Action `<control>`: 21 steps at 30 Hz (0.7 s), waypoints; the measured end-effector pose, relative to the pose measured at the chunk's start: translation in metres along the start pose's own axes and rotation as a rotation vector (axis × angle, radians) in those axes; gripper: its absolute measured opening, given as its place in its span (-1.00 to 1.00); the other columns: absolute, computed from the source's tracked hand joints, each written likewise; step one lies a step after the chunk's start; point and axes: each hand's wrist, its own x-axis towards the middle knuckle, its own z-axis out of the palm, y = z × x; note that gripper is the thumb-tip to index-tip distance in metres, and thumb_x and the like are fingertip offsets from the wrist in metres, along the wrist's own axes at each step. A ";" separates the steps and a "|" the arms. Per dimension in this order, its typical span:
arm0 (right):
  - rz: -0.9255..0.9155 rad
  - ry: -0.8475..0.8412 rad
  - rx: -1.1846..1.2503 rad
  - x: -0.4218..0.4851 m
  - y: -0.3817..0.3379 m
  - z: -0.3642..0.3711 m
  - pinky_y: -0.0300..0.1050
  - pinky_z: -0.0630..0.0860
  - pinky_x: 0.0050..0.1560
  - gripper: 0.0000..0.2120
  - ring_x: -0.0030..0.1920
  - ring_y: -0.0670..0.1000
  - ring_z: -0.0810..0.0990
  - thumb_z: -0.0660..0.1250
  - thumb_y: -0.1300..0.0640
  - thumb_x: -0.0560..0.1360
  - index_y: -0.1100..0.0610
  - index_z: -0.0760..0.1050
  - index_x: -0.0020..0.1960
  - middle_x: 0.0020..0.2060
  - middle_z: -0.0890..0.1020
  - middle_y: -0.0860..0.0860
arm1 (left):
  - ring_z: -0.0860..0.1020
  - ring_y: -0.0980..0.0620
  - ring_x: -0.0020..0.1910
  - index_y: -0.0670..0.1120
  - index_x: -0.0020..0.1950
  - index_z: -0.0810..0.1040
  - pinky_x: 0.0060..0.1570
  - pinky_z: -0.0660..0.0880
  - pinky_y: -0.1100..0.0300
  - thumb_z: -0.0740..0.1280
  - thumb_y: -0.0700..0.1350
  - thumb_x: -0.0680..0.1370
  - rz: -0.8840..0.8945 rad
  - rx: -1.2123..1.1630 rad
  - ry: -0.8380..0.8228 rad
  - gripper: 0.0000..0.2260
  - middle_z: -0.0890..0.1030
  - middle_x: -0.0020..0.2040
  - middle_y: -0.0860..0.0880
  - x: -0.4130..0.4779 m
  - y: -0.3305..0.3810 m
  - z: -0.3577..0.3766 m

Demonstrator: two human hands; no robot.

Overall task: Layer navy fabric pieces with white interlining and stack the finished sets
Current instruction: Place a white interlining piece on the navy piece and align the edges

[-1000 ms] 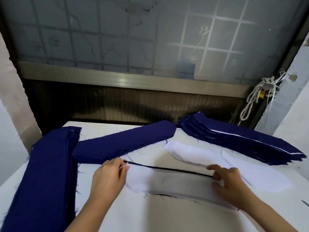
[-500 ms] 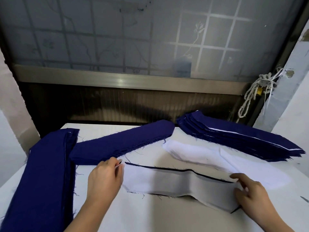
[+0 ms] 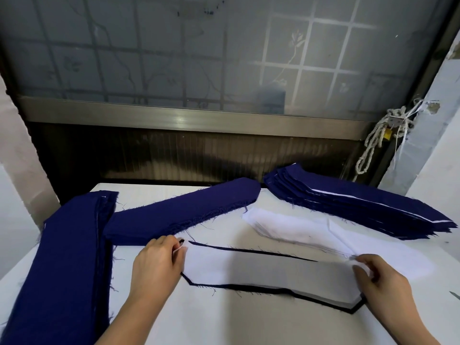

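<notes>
A white interlining piece [image 3: 268, 270] lies on a navy fabric piece [image 3: 249, 288] in front of me; only the navy's thin edges show around it. My left hand [image 3: 156, 267] pinches the left end of this set. My right hand [image 3: 380, 282] pinches its right end with curled fingers. Behind the set lies a pile of loose white interlining [image 3: 298, 227]. A stack of navy pieces [image 3: 184, 210] lies at the back centre. A layered stack with white edges showing [image 3: 361, 205] sits at the back right.
A long pile of navy fabric [image 3: 67, 265] runs along the left side of the white table [image 3: 224, 319]. A frosted window and a metal sill [image 3: 189, 118] rise behind the table. A knotted rope [image 3: 380, 140] hangs at the right wall.
My right hand has slid rightward along the interlining to the set's right end. My left hand has stayed at the left end.
</notes>
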 end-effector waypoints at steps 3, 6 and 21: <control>-0.021 0.008 -0.050 0.000 -0.001 0.000 -0.05 0.46 -0.22 -0.82 -0.31 -0.04 0.61 0.36 0.17 0.49 -0.13 0.52 -0.04 -0.20 0.64 -0.15 | 0.41 0.03 -0.38 0.01 -0.30 0.40 -0.45 0.24 0.20 0.52 -0.12 0.44 0.001 -0.003 -0.007 -0.70 0.39 -0.40 0.15 0.000 -0.001 0.000; -0.115 0.012 -0.194 -0.003 0.004 0.004 -0.01 0.47 -0.21 -0.82 -0.19 0.11 0.60 0.39 0.26 0.46 0.06 0.57 0.03 -0.12 0.64 -0.03 | 0.45 0.02 -0.32 -0.02 -0.28 0.47 -0.41 0.32 0.16 0.49 -0.07 0.47 -0.032 0.004 -0.028 -0.77 0.46 -0.37 0.13 0.000 -0.003 0.003; -0.167 0.141 -0.372 -0.005 0.004 0.009 0.07 0.48 -0.23 -0.76 -0.28 0.26 0.57 0.44 0.44 0.30 0.26 0.61 -0.06 -0.30 0.64 0.11 | 0.52 0.01 -0.21 -0.04 0.01 0.64 -0.28 0.45 0.12 0.44 -0.18 0.47 -0.113 -0.051 -0.018 -0.86 0.57 -0.26 0.11 0.000 -0.003 0.004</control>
